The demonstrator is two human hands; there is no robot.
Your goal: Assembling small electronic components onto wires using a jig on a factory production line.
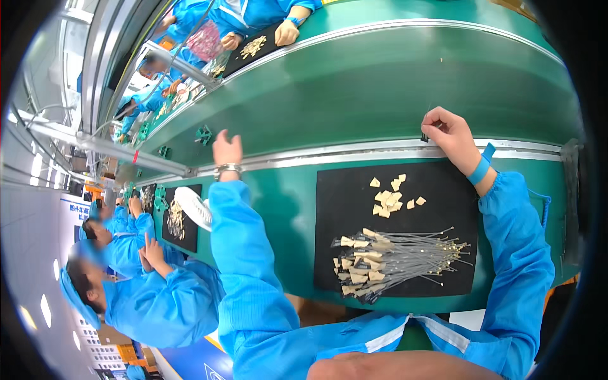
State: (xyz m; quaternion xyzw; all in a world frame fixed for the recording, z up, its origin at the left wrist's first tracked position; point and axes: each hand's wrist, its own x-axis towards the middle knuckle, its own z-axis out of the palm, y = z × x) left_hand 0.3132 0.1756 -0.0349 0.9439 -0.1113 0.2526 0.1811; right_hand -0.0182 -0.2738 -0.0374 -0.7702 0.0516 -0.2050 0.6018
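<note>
My left hand (227,151) reaches out over the green belt (354,82), thumb and fingers apart, holding nothing. The closest thing to it is a small green holder (203,135) on the belt, a little to its left. At the belt's near rail, my right hand (448,134) pinches a small black piece (425,137); the fingers hide part of it. Before me on a black mat (342,196) lies a bundle of thin grey cables (411,253) with black ends at the left. Beige pieces (358,278) lie among those ends, and several loose beige pieces (387,204) lie above the bundle.
A metal rail (354,151) runs between belt and bench. To my left are a white rounded object (193,208), another mat (174,235) with beige pieces, and a co-worker (158,297). Across the belt, another person's hands (287,33) rest by a mat (244,60).
</note>
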